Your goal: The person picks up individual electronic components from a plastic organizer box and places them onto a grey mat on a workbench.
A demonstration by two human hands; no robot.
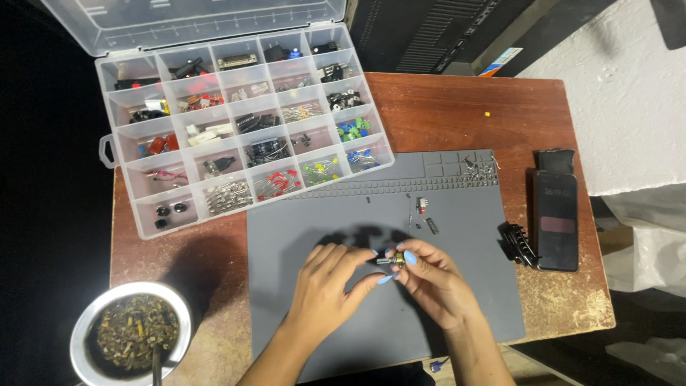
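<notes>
Over the grey work mat [457,300], my left hand [325,286] and my right hand [432,279] meet fingertip to fingertip. Between them sits a small electronic part [392,261] with a brass-coloured body and a dark shaft. My right thumb and forefinger pinch the body, while my left fingertips touch the shaft end. Several loose small parts [423,211] lie on the mat just beyond my hands.
An open clear compartment box [243,129] of sorted components stands at the back left, overlapping the mat. A phone [556,218] and a black hair clip [516,243] lie at the right. A metal cup of herbs [132,336] sits front left on the wooden table [443,107].
</notes>
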